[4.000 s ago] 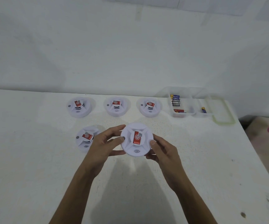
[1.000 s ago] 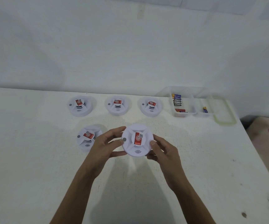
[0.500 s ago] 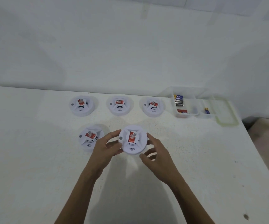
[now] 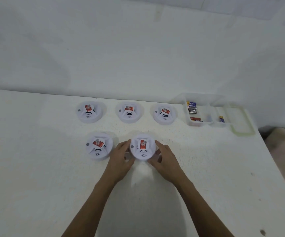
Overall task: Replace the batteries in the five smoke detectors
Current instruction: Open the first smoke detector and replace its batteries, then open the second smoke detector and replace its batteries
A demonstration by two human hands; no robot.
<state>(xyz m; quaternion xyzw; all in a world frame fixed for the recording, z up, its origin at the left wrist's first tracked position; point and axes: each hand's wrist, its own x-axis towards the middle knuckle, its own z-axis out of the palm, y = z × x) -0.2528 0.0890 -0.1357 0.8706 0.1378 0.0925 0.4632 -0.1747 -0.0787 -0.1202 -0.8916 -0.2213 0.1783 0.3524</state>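
I've set the smoke detector [image 4: 142,147] down on the worktop [image 4: 35,168], left of the battery box [image 4: 200,124]. My left hand [image 4: 119,159] and right hand [image 4: 165,159] still grip its rim, and it looks unopened.

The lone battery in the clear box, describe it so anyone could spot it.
At the white table's far right sits a clear box. The lone battery lies in its narrow right compartment; the other batteries cluster in the wider left one.

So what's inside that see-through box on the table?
Batteries. The box has a pile of batteries in its big part, with a red battery in front, and one blue battery in its small part. Anything under the pile is hidden.
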